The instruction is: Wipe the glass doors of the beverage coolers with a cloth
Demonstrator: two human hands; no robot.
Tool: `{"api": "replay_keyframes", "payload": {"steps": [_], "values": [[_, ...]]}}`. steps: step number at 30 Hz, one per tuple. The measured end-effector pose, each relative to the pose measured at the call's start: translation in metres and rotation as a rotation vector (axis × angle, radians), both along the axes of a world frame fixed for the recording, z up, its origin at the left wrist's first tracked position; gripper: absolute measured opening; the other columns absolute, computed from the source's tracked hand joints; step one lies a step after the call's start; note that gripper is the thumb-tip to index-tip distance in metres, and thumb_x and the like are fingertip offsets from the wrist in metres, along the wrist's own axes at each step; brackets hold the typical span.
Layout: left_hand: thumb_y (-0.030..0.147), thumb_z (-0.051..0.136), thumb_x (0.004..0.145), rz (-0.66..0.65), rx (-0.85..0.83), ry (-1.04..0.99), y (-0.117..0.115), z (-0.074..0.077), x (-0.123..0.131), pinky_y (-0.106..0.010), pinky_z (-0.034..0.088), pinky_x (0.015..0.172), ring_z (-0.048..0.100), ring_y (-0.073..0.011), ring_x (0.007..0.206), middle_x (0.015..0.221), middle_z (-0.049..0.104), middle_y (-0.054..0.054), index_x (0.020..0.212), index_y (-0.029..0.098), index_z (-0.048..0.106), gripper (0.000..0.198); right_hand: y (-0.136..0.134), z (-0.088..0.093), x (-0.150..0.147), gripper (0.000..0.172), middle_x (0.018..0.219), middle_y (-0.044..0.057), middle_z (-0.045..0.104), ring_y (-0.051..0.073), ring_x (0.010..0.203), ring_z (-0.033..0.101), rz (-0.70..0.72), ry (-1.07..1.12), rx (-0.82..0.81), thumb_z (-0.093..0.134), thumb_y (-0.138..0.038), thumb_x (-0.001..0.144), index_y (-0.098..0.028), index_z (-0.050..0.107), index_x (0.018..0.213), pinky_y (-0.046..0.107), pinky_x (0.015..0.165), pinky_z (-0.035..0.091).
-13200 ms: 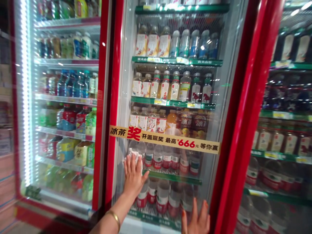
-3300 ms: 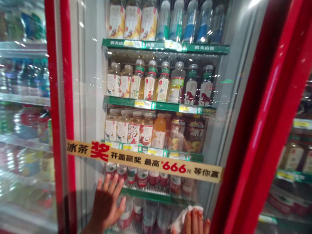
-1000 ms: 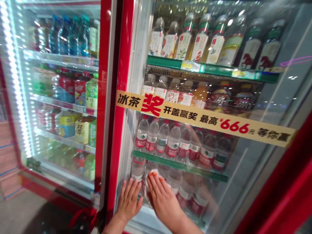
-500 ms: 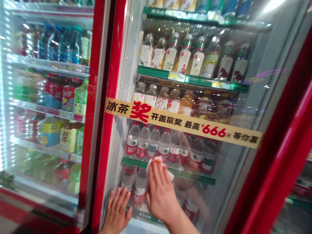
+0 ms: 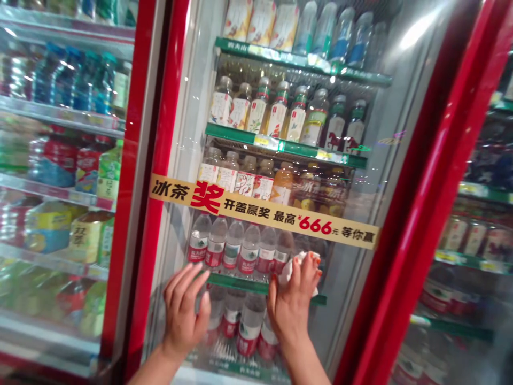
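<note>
My left hand (image 5: 184, 310) lies flat on the glass door (image 5: 240, 321) of a drinks cooler, its fingers apart and nothing in them. My right hand (image 5: 290, 305) presses a crumpled white cloth or tissue (image 5: 300, 272) against the same glass, just below a yellow promotional banner (image 5: 260, 211). Both hands cover part of the bottled water (image 5: 250, 248) on the shelves behind. Bottled teas and juices stand on green-edged shelves higher up.
A red door frame (image 5: 164, 160) divides this door from a neighbouring cooler (image 5: 60, 160) on the left, stocked with bottled drinks. Another red frame (image 5: 417, 187) stands on the right, with a further cooler (image 5: 468, 251) beyond it.
My right hand has slid rightward across the glass with the white cloth. My left hand has shifted up the door, and the view has swung so the door sits further left.
</note>
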State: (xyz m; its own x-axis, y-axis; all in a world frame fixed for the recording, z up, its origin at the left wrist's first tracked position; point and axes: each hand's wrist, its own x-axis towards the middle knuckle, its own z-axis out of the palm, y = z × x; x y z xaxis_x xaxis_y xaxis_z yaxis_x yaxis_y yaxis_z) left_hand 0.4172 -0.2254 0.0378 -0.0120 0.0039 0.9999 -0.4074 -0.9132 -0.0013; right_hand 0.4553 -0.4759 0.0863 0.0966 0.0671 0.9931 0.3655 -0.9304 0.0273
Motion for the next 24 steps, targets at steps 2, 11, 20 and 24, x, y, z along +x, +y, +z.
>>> {"api": "replay_keyframes", "payload": {"steps": [2,11,20,24], "values": [[0.016,0.063,0.099,0.052,-0.011,0.002,-0.006,0.048,0.013,-0.052,0.022,0.140,0.032,-0.0260,0.167,0.176,0.042,-0.004,0.169,0.035,0.036,0.078,-0.011,-0.003,0.003,0.083,0.182,0.024,0.008,0.037,0.171,0.008,-0.019,-0.004,-0.046,0.047,-0.041,0.111,-0.009,0.003,0.174,0.073,0.132,0.025],[0.043,0.055,0.106,0.129,0.036,0.095,-0.006,0.081,0.035,-0.056,-0.001,0.142,0.009,-0.0256,0.173,0.183,0.020,0.001,0.174,0.032,0.023,0.075,-0.005,0.017,0.005,0.090,0.182,0.023,-0.003,0.040,0.170,-0.006,-0.136,0.056,-0.055,0.044,-0.056,0.109,-0.007,0.007,0.174,0.073,0.134,0.013],[0.048,0.056,0.105,0.098,0.013,0.121,-0.005,0.081,0.036,-0.057,0.000,0.141,0.010,-0.0268,0.173,0.183,0.019,0.002,0.174,0.035,0.023,0.077,-0.071,-0.008,0.003,0.086,0.182,0.022,0.004,0.038,0.171,-0.003,-0.305,0.107,-0.042,0.027,-0.059,0.110,-0.010,0.000,0.174,0.074,0.134,0.009],[0.047,0.056,0.105,0.107,0.013,0.107,-0.005,0.081,0.035,-0.057,0.001,0.142,0.010,-0.0262,0.173,0.183,0.019,0.003,0.174,0.036,0.023,0.076,-0.045,0.034,0.007,0.094,0.179,0.029,-0.011,0.044,0.169,-0.008,-0.261,0.097,0.083,0.034,-0.058,0.108,0.002,-0.004,0.171,0.075,0.130,0.025]]}}
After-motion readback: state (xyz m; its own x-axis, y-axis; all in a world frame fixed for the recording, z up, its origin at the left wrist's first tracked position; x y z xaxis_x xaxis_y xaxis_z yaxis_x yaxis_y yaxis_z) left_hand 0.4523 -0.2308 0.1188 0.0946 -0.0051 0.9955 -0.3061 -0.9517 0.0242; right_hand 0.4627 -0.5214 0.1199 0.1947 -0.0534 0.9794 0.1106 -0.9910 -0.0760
